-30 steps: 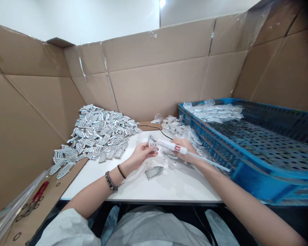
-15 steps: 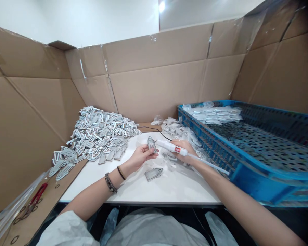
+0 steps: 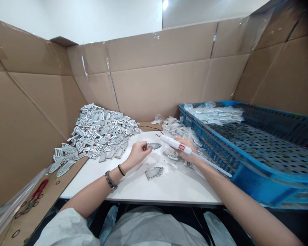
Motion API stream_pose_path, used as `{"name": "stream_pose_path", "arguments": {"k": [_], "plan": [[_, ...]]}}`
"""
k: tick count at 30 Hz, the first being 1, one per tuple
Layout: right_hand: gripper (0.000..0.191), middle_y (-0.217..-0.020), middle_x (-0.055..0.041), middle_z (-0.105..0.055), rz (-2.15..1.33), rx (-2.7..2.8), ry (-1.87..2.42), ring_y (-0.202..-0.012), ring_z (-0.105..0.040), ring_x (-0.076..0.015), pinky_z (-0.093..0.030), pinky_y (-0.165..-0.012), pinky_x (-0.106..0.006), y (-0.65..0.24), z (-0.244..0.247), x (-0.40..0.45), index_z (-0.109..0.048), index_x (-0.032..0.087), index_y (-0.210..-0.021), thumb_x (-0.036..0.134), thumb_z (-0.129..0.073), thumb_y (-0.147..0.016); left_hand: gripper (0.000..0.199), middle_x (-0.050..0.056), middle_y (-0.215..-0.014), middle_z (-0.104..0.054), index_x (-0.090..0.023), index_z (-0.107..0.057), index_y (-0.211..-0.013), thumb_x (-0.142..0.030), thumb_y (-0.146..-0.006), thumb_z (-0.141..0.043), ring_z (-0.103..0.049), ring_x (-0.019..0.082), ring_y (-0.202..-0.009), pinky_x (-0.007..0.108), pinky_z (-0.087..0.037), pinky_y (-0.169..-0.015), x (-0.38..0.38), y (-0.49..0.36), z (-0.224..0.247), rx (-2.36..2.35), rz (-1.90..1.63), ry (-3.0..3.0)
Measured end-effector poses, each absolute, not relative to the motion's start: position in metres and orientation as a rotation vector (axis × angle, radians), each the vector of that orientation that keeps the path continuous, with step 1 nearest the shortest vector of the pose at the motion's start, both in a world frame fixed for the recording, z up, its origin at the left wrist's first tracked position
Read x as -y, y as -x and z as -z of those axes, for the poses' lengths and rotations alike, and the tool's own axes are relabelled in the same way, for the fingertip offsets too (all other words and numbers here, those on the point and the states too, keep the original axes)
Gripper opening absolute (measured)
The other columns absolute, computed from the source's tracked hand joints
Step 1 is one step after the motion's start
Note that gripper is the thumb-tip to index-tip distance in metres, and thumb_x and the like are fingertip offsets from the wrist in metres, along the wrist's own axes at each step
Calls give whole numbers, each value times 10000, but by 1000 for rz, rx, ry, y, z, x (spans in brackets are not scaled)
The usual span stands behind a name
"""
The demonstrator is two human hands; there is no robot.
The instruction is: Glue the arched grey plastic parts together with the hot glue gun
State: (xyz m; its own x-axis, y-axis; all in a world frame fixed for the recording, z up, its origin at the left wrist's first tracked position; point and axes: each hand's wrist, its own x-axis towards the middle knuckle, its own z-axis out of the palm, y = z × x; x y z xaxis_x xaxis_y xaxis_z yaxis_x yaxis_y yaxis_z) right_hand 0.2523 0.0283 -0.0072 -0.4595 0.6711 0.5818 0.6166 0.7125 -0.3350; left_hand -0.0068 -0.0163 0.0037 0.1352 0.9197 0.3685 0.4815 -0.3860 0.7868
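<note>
My left hand (image 3: 140, 153) pinches a small grey plate (image 3: 154, 146) at its blunt end; the plate has a pointed tip, which faces right. In my right hand (image 3: 187, 149) is a white soldering-iron-like tool (image 3: 176, 144) with a red label and a thin metal tip. That tip points left, a little above the plate and apart from it. On the white table (image 3: 129, 189) below my hands lies another pointed grey plate (image 3: 154, 173). More grey plates (image 3: 170, 155) lie beside my right hand, partly hidden by it.
A big heap of grey plates (image 3: 97, 131) rises at the back left. Bagged pieces (image 3: 176, 127) lie beside a blue crate (image 3: 213, 145), which contains a stack of white packets (image 3: 217, 115). Red-handled snips (image 3: 38, 191) rest at left. Cardboard walls (image 3: 154, 85) enclose the table.
My left hand has turned the plate from upright to lying sideways, its point now to the right. The tool's tip has come away from it slightly. The view has shifted a little.
</note>
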Motion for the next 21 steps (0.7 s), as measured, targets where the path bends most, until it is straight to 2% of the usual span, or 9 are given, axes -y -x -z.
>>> {"name": "stream_pose_path", "arguments": {"k": [2, 7, 12, 21], "plan": [[226, -750, -51, -646, -106, 2199, 962, -729, -611, -216, -457, -683, -310, -253, 9, -30, -529, 223, -679, 313, -512, -886, 238, -29, -579, -531, -153, -631, -688, -349, -810, -690, -461, 98, -552, 216, -331, -535, 13, 10, -5, -1335, -1312, -1952], [252, -718, -53, -627, -114, 2201, 933, -709, -602, -218, -451, -671, -314, -253, 10, -30, -513, 228, -669, 338, -502, -895, 226, 24, -750, -629, -159, -643, -726, -358, -789, -730, -580, 136, -700, 229, -445, -634, 8, 12, -6, -1245, -1483, -1845], [226, -725, -46, -647, -135, 2230, 925, -686, -589, -204, -437, -646, -305, -252, 10, -29, -539, 224, -676, 334, -515, -872, 362, 59, -758, -686, -136, -650, -790, -466, -748, -794, -640, 160, -691, 261, -526, -625, 8, 10, -4, -1124, -1368, -1527], [87, -823, -52, -695, -178, 2301, 907, -745, -637, -209, -439, -678, -291, -251, 14, -28, -622, 218, -786, 276, -561, -807, 407, 48, -773, -707, -119, -636, -810, -409, -662, -880, -662, 137, -698, 253, -558, -671, 12, 4, -7, -1048, -1285, -1314]]}}
